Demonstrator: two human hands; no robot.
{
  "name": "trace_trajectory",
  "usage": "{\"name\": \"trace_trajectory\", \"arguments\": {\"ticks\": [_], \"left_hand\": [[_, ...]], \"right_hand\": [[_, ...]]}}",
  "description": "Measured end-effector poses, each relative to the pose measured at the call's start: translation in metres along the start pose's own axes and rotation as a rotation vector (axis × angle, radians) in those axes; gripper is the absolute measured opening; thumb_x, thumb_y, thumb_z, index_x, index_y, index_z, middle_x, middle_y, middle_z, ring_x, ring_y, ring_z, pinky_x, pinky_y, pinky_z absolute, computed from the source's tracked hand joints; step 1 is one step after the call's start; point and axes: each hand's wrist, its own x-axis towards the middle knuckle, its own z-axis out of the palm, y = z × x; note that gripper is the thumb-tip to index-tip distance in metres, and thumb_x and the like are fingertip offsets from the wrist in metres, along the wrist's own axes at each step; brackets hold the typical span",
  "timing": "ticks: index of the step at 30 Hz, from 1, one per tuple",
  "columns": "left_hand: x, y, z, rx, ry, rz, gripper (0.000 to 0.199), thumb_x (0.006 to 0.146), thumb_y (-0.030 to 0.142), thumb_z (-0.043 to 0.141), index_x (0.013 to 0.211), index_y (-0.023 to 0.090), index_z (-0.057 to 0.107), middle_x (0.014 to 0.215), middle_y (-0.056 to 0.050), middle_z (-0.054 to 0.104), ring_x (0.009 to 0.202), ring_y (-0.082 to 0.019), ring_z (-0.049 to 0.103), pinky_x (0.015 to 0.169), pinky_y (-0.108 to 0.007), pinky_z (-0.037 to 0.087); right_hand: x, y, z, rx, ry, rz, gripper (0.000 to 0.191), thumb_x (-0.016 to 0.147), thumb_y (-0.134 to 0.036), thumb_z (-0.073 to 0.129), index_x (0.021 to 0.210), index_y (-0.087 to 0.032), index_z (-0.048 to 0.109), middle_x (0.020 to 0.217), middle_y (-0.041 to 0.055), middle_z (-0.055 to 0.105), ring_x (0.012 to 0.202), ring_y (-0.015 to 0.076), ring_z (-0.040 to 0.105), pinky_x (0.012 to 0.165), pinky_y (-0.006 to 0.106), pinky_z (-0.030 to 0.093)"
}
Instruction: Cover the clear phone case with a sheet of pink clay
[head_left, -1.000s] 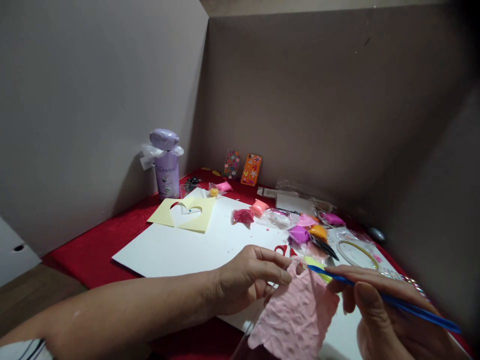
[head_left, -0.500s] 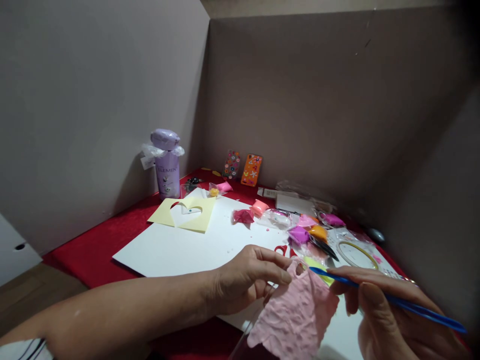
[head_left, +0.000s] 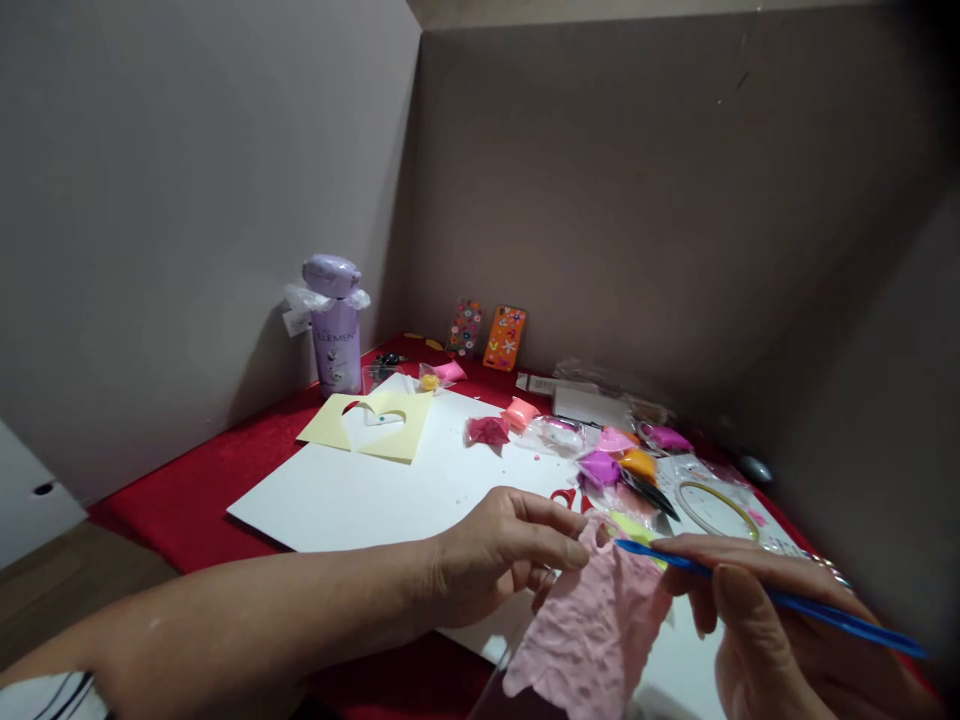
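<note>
My left hand (head_left: 504, 540) pinches the upper edge of a pink, bumpy clay-covered piece (head_left: 581, 640), which has a small hole near its top. A clear, glossy edge shows at its lower left, and its bottom runs out of view. Between the thumb and fingers of my right hand (head_left: 772, 610) is a slim blue clay modelling tool (head_left: 844, 622), held like a pen. Its tip lies at the pink clay beside the hole; whether it presses in, I cannot tell.
White boards (head_left: 300, 505) lie on a red cloth (head_left: 176, 480). Cut yellow paper (head_left: 322, 425), red-handled scissors (head_left: 562, 497) and several bagged clay lumps (head_left: 600, 468) are beyond my hands. A purple bottle (head_left: 337, 345) and decorated phone cases (head_left: 505, 337) stand at the back, near grey walls (head_left: 637, 200).
The pink piece has turned slightly in my left hand, and its lower edge has shifted a little to the right. The blue tool's tip has moved slightly left and down along the clay.
</note>
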Motion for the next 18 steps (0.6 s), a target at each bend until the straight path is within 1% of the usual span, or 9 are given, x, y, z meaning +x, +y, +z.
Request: {"name": "trace_trajectory", "arguments": {"ticks": [2,4,7,9,11,13,15,18], "left_hand": [[0.001,0.0,-0.001,0.021,-0.004,0.011,0.03,0.049,0.018,0.077,0.077,0.01,0.072,0.064,-0.002,0.056,0.064,-0.011,0.052,0.069,-0.027,0.038],[0.001,-0.001,-0.002,0.036,-0.007,0.018,0.031,0.049,0.02,0.078,0.078,0.011,0.073,0.063,-0.002,0.055,0.061,-0.01,0.05,0.065,-0.026,0.037],[0.001,-0.001,-0.002,0.062,-0.003,0.026,0.031,0.049,0.022,0.078,0.078,0.011,0.073,0.064,-0.002,0.057,0.056,-0.009,0.046,0.059,-0.025,0.034],[0.001,-0.001,-0.002,0.09,-0.001,0.032,0.031,0.05,0.023,0.078,0.078,0.011,0.073,0.064,-0.003,0.058,0.054,-0.008,0.045,0.055,-0.024,0.032],[0.001,0.0,-0.002,0.125,-0.002,0.046,0.03,0.051,0.025,0.078,0.078,0.012,0.073,0.062,-0.002,0.057,0.051,-0.007,0.043,0.051,-0.023,0.029],[0.001,0.0,-0.003,0.151,0.0,0.061,0.031,0.052,0.026,0.078,0.078,0.012,0.073,0.061,-0.002,0.056,0.051,-0.007,0.043,0.05,-0.023,0.028],[0.001,0.0,-0.003,0.166,-0.004,0.066,0.031,0.052,0.027,0.078,0.079,0.012,0.073,0.061,-0.003,0.057,0.051,-0.007,0.044,0.049,-0.023,0.029],[0.001,-0.001,-0.003,0.174,-0.001,0.066,0.032,0.052,0.029,0.079,0.079,0.013,0.074,0.062,-0.003,0.057,0.052,-0.008,0.045,0.05,-0.023,0.029]], "right_hand": [[0.002,-0.002,0.0,-0.033,-0.048,-0.051,0.006,0.084,-0.022,0.056,0.083,-0.02,0.061,0.08,0.0045,0.066,0.069,0.014,0.062,0.054,0.027,0.047],[0.006,-0.005,0.0,-0.111,-0.085,-0.117,0.007,0.084,-0.02,0.055,0.082,-0.019,0.062,0.078,0.0031,0.066,0.066,0.0113,0.061,0.054,0.024,0.047],[0.009,-0.01,0.002,-0.183,-0.083,-0.184,0.01,0.083,-0.02,0.055,0.076,-0.019,0.061,0.073,0.0021,0.065,0.062,0.0091,0.059,0.051,0.022,0.044],[0.008,-0.012,0.003,-0.161,-0.061,-0.172,0.01,0.083,-0.02,0.056,0.074,-0.019,0.061,0.073,0.0024,0.064,0.064,0.0098,0.06,0.052,0.023,0.045],[0.006,-0.013,0.004,-0.118,-0.035,-0.13,0.009,0.083,-0.02,0.056,0.075,-0.019,0.06,0.075,0.0029,0.065,0.068,0.0112,0.061,0.057,0.024,0.047],[0.003,-0.012,0.004,-0.085,-0.016,-0.095,0.007,0.083,-0.019,0.055,0.077,-0.019,0.06,0.077,0.0028,0.064,0.07,0.0117,0.061,0.059,0.026,0.048],[0.002,-0.01,0.003,-0.1,-0.001,-0.094,0.008,0.082,-0.018,0.056,0.076,-0.019,0.06,0.077,0.0024,0.064,0.07,0.0113,0.061,0.061,0.026,0.049],[0.002,-0.006,-0.001,-0.165,-0.074,-0.166,0.007,0.081,-0.014,0.055,0.081,-0.019,0.061,0.081,0.0022,0.065,0.073,0.0112,0.062,0.063,0.025,0.049]]}}
